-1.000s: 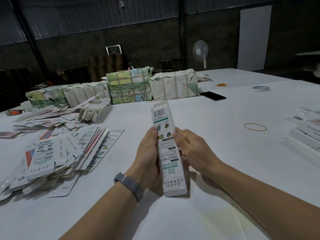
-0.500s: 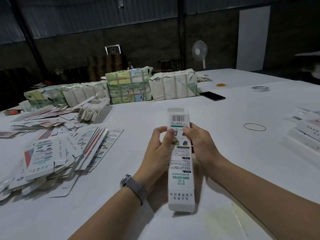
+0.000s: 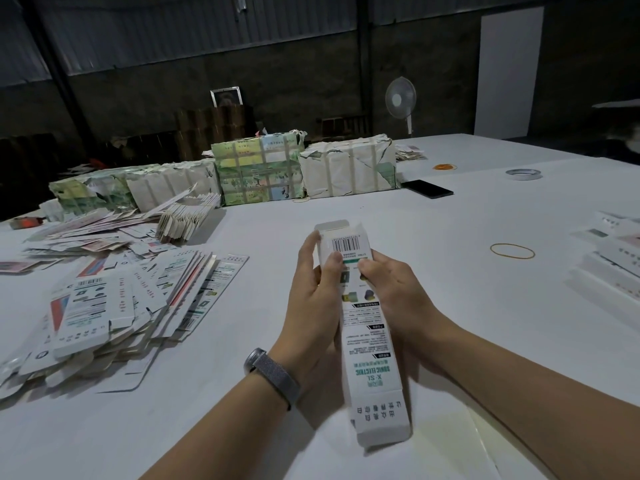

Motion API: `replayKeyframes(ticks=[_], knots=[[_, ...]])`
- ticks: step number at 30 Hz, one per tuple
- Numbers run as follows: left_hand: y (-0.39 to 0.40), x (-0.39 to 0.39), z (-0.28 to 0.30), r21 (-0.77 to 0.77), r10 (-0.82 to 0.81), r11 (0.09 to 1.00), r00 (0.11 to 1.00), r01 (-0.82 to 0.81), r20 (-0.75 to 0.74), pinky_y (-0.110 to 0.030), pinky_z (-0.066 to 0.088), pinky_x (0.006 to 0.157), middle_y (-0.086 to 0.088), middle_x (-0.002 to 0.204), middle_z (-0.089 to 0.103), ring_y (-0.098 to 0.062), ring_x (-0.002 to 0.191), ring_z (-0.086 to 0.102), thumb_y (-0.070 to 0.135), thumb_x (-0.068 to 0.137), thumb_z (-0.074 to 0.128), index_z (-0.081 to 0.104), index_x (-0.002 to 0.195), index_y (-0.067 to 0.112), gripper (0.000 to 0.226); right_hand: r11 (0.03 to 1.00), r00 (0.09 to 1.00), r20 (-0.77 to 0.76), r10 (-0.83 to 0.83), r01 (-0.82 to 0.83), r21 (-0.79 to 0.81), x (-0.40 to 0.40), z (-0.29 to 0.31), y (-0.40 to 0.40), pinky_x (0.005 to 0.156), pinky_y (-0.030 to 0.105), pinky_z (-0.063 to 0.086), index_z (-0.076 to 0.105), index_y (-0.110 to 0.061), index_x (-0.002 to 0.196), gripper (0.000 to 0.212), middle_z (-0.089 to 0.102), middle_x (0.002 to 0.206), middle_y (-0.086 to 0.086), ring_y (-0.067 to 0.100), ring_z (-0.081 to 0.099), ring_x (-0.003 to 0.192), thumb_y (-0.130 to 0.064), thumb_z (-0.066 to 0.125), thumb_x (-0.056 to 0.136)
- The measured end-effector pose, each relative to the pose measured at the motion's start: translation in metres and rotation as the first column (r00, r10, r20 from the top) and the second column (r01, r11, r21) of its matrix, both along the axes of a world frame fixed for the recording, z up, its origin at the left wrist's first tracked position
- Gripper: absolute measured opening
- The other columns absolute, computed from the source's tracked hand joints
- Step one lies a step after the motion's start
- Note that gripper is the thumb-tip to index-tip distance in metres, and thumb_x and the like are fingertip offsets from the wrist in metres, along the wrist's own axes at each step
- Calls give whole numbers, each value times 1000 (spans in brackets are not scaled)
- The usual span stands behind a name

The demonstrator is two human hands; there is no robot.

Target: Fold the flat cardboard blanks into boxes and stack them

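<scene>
Both the left hand [image 3: 317, 299] and right hand [image 3: 391, 289] clasp the long box [image 3: 367, 327], whose far flap, seemingly untucked, could crease if thumbs push unevenly.

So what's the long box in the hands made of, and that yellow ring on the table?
The box looks like thin printed cardboard, white and fairly matte: it shows crisp folded edges and an open end flap. The yellow ring is probably a rubber band: a thin, slightly uneven loop lying flat on the table.
</scene>
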State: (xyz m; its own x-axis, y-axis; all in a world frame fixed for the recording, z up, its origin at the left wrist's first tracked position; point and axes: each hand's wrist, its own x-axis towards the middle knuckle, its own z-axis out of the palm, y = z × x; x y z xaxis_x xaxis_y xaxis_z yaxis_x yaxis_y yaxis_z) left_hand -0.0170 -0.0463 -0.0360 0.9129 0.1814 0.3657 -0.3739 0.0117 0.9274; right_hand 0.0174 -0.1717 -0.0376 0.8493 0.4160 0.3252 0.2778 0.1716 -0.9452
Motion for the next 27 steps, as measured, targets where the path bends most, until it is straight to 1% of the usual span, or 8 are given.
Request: replayKeyframes(ticks=[3, 7, 11, 13, 17, 22, 25, 27], knots=[[1, 1, 1, 33, -6, 999, 1000, 6, 10, -26, 58, 60, 10, 93, 77, -14, 75, 75, 23, 108, 41, 49, 122, 36, 21, 1000, 1000, 7, -2, 2, -5, 0, -1, -1, 66, 27, 57, 63, -22, 124, 30, 76, 96, 6, 22, 74, 83, -21, 39, 107], [1, 1, 0, 12, -21, 1000, 1000, 21, 8, -23, 57, 58, 8, 91, 77, -13, 74, 75, 22, 108, 41, 51, 124, 29, 20, 999, 1000, -12, -21, 22, 44, 1, -1, -1, 64, 25, 57, 52, -30, 135, 34, 76, 102, 0, 19, 75, 84, -18, 42, 106], [1, 1, 0, 12, -67, 998, 998, 67, 14, -24, 57, 59, 7, 90, 77, -14, 75, 75, 21, 108, 40, 51, 124, 29, 20, 996, 998, -15, -61, 62, 57, 3, 1, -2, 59, 25, 57, 52, -31, 130, 30, 77, 96, -1, 17, 74, 76, -17, 43, 105], [0, 2, -1, 14, -92, 996, 996, 91, 18, -25, 57, 60, 6, 90, 77, -13, 75, 74, 20, 109, 40, 50, 126, 26, 21, 995, 996, -20, -83, 84, 59, 4, 2, -3, 60, 29, 58, 56, -27, 122, 24, 77, 94, 4, 19, 74, 75, -16, 43, 105], [-1, 1, -3, 1, -118, 993, 993, 118, 13, -24, 57, 58, 2, 87, 77, -13, 73, 74, 20, 108, 40, 51, 125, 25, 21, 991, 990, -14, -137, 137, 7, 6, 5, -4, 72, 47, 56, 61, -20, 109, 20, 75, 91, 14, 24, 70, 74, -14, 43, 102], [-4, 2, -4, 10, -171, 985, 985, 172, -18, -23, 55, 58, 2, 83, 76, -12, 70, 72, 17, 109, 39, 52, 127, 17, 22, 979, 982, -13, -188, 189, 75, 8, 6, -6, 63, 33, 53, 59, -13, 88, 16, 68, 73, 0, 15, 66, 64, -9, 49, 100], [-2, 3, -4, 4, -189, 982, 980, 190, -57, -24, 54, 56, 0, 81, 76, -13, 66, 71, 20, 108, 40, 48, 129, 17, 23, 975, 982, -1, -191, 190, 114, 10, 4, -6, 63, 29, 56, 60, -13, 92, 13, 67, 77, 0, 15, 67, 67, -7, 52, 100], [0, 3, -5, -13, -190, 982, 979, 190, -75, -25, 54, 55, -1, 79, 76, -14, 64, 70, 21, 108, 41, 44, 126, 25, 19, 972, 981, 1, -193, 192, 135, 10, 2, -4, 61, 28, 58, 58, -18, 99, 12, 67, 81, 0, 14, 68, 66, -7, 53, 100]])
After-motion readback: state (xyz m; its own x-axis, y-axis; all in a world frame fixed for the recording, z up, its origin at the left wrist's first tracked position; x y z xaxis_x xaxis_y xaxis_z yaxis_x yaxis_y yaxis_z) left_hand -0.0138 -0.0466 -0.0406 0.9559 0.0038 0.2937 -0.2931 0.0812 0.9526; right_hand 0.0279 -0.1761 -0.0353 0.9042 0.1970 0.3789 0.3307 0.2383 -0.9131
